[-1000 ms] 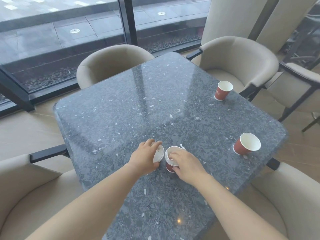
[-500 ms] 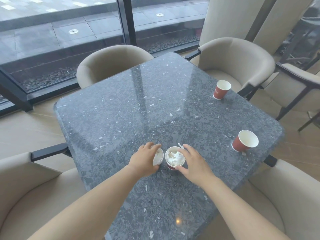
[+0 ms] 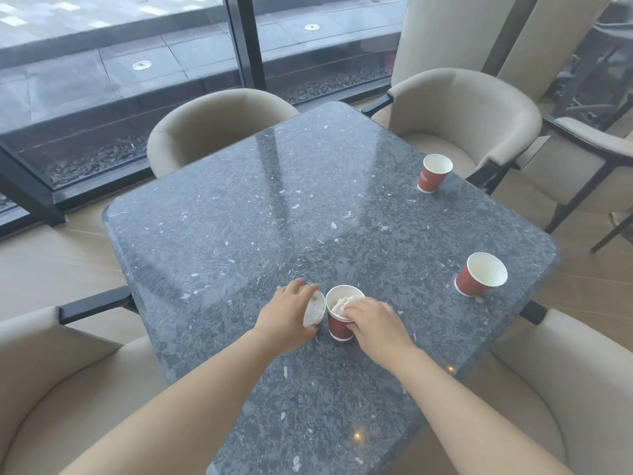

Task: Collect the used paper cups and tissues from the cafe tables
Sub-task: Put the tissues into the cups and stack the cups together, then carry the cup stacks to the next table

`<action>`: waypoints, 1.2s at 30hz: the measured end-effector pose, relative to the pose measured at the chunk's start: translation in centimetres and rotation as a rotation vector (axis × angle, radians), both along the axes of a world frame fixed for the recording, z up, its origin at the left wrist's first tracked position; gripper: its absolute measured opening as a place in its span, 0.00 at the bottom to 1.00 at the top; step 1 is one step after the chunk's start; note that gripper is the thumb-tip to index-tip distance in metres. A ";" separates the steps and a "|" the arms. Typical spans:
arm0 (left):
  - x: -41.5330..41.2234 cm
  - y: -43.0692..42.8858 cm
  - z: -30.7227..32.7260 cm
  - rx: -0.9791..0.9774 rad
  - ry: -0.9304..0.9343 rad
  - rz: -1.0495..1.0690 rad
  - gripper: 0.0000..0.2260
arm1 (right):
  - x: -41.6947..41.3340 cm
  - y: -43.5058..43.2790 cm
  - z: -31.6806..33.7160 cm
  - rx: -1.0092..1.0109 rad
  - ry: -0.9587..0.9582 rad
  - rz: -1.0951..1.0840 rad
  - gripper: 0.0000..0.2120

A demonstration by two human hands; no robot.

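Tissue point(image 3: 340, 304) fills an upright red cup point(image 3: 339, 325) near the table's point(image 3: 239, 217) front edge, grasped by the right hand point(image 3: 371, 320). Left hand point(image 3: 286, 315), just left, grasps a tilted cup point(image 3: 315, 308). Two more cups point(image 3: 434, 173) point(image 3: 479, 274) stand well right.

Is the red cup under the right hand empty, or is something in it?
Not empty. The red cup stands upright with crumpled white tissue showing inside its rim, where the right hand rests.

Grey stone table point(image 3: 274, 217), beige armchairs point(image 3: 472, 111), tall windows point(image 3: 113, 63).
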State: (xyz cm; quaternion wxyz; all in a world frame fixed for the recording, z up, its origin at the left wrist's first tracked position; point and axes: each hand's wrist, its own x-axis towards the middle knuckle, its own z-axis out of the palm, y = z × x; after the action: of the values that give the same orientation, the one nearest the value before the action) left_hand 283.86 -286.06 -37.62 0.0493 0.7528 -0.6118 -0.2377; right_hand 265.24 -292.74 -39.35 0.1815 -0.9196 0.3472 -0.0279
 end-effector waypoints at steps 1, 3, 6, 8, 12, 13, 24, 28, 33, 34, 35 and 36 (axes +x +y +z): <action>-0.2 -0.3 0.0 -0.016 0.002 -0.005 0.31 | -0.2 -0.3 0.3 -0.010 -0.013 -0.019 0.11; -0.8 -0.9 0.1 -0.046 0.011 -0.014 0.30 | -1.0 -0.8 0.6 -0.031 -0.034 -0.056 0.11; -2.7 -2.5 0.4 -0.110 0.028 -0.059 0.29 | -3.0 -1.3 1.5 -0.064 -0.094 -0.120 0.12; -4.4 -4.1 1.1 -0.167 0.063 -0.093 0.29 | -4.8 -1.8 2.7 -0.103 -0.174 -0.184 0.13; -8.2 -8.0 3.6 -0.294 0.146 -0.145 0.30 | -9.1 -4.4 5.9 -0.254 -0.331 -0.273 0.14; -9.1 -8.9 4.3 -0.324 0.163 -0.160 0.30 | -10.3 -5.3 6.6 -0.299 -0.347 -0.293 0.14; -13.2 -11.9 4.1 -0.301 0.182 -0.241 0.29 | -19.5 -12.5 6.0 -0.363 -0.327 -0.440 0.15; -13.1 -11.5 2.3 -0.230 0.145 -0.212 0.29 | -19.7 -13.4 2.7 -0.217 -0.260 -0.412 0.13; -12.9 -11.0 1.1 -0.185 0.128 -0.167 0.30 | -18.6 -13.4 0.0 -0.059 -0.173 -0.376 0.09; -12.9 -10.8 1.0 -0.180 0.126 -0.156 0.30 | -18.3 -13.2 -0.2 -0.040 -0.159 -0.362 0.09; -12.8 -10.6 1.0 -0.177 0.124 -0.143 0.30 | -18.0 -13.1 -0.4 -0.023 -0.145 -0.348 0.09; -12.8 -10.3 0.9 -0.175 0.124 -0.129 0.30 | -17.7 -12.9 -0.5 -0.008 -0.128 -0.331 0.10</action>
State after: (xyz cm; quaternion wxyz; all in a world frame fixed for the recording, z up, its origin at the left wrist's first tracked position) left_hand 271.11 -296.37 -36.68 0.1370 0.6885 -0.6734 -0.2321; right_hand 247.55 -305.64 -39.90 0.1926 -0.8469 0.4816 -0.1171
